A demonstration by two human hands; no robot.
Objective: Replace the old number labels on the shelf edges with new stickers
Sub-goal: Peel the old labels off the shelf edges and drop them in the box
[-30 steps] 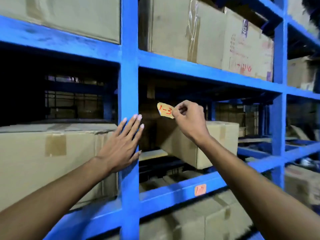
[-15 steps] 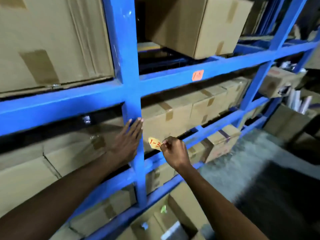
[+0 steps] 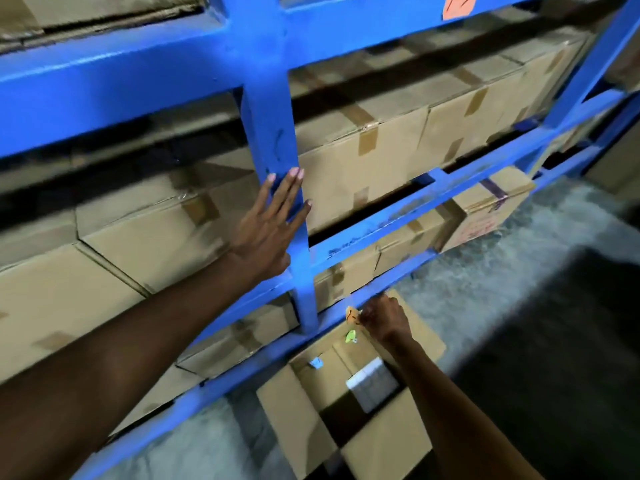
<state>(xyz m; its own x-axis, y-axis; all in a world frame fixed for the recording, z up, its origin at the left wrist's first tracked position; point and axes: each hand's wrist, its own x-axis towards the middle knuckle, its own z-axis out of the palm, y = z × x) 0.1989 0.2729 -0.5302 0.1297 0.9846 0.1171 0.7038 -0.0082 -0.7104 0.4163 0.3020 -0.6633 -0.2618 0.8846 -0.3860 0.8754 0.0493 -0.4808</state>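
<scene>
Shelf edges of the blue rack (image 3: 398, 233) now sit higher in view as the flat, open, empty left hand (image 3: 270, 230) braces the upright and the right hand (image 3: 382, 318) has lowered the pinched yellow label (image 3: 351, 315) toward the open box (image 3: 346, 393), probably for discarding.

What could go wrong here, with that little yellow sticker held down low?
1. The yellow sticker is pinched only at its edge by the right hand; it could curl and stick to a finger.
2. It hangs over the open box on the floor, so a slip may drop it inside.
3. The left hand leans flat on the blue post, so it cannot help.
</scene>
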